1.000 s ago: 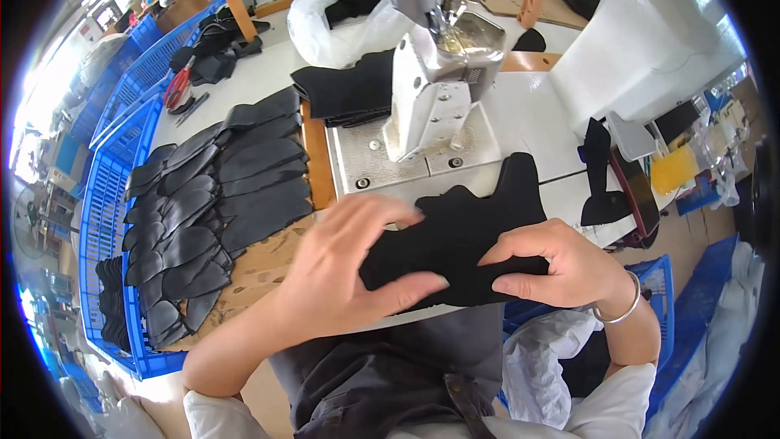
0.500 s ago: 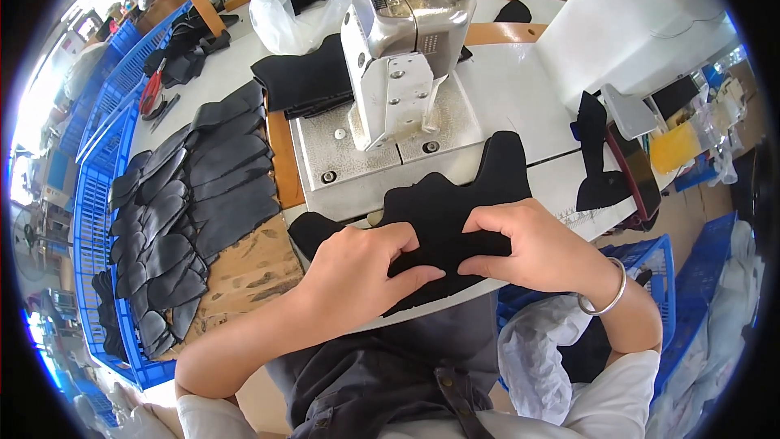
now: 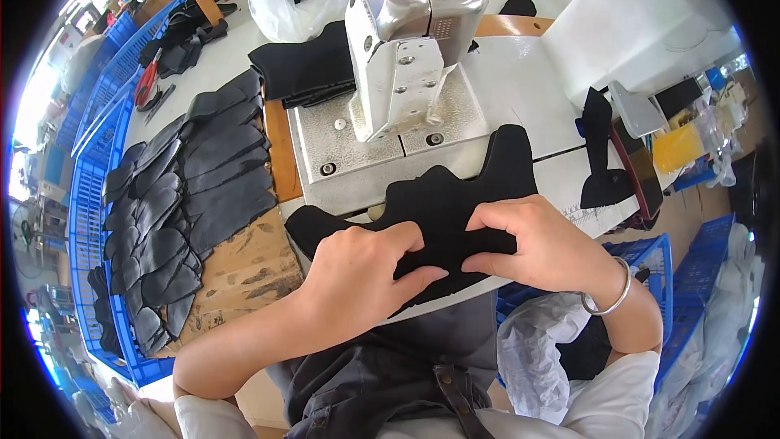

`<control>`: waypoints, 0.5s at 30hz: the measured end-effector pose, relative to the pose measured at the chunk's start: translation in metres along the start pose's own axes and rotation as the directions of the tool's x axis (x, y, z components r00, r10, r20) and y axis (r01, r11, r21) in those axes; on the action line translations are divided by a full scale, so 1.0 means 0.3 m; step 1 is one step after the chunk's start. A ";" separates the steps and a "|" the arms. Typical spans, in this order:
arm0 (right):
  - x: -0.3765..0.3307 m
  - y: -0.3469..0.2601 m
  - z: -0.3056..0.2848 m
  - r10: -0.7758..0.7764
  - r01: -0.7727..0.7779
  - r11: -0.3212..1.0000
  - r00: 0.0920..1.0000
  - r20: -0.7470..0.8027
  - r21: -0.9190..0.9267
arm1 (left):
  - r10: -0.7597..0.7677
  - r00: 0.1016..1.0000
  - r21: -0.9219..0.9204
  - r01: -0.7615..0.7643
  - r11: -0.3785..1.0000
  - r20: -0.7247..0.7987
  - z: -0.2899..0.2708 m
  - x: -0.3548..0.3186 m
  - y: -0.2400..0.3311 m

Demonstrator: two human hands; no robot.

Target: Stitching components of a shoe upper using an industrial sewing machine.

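"What's changed over there?"

"The left hand [image 3: 357, 272], a blur a second ago, has settled. Now it and the right hand [image 3: 536, 248] both rest on that scallop-edged black panel [image 3: 443, 215], on the tabletop [image 3: 512, 81] just this side of the sewing machine's post [image 3: 398, 85]. Thumbs and forefingers are curled but spread apart. I'd say the panel is steadied from both sides."

"And what can't you make out?"

"Whether the tucked fingers grip anything; I can't tell. The hands cover part of the panel, and everything higher above the post is cut off."
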State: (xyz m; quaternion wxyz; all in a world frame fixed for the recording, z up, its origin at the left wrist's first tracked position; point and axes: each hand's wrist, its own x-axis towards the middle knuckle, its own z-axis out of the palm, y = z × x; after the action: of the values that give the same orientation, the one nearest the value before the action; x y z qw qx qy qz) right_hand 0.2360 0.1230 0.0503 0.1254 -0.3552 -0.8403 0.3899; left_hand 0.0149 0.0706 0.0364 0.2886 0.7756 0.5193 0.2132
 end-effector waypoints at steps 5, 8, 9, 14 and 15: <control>0.007 -0.010 0.012 -0.036 0.035 0.998 0.999 -0.022 -0.055 | -0.045 0.998 0.046 0.042 0.998 0.050 -0.016 -0.001 0.026; 0.015 -0.018 0.009 -0.052 0.049 0.992 0.998 -0.018 -0.120 | -0.101 0.987 0.224 0.071 0.972 0.125 -0.046 0.000 0.030; 0.017 -0.023 0.004 -0.030 0.029 0.991 1.000 -0.004 -0.134 | -0.075 0.987 0.170 0.050 0.984 0.145 -0.058 -0.003 0.017; 0.020 -0.023 0.006 -0.024 0.023 0.994 1.000 -0.006 -0.106 | -0.075 0.973 0.057 0.064 0.996 0.218 -0.098 -0.023 -0.012; 0.021 -0.035 0.003 0.001 -0.001 0.994 1.000 0.002 -0.109 | -0.058 0.975 0.049 0.049 0.998 0.215 -0.094 -0.027 -0.017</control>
State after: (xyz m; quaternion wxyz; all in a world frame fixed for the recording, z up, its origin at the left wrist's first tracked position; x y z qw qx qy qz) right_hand 0.2260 0.1222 0.0571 0.1047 -0.3617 -0.8602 0.3438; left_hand -0.0093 0.0711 0.0537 0.3321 0.7859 0.5101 0.1084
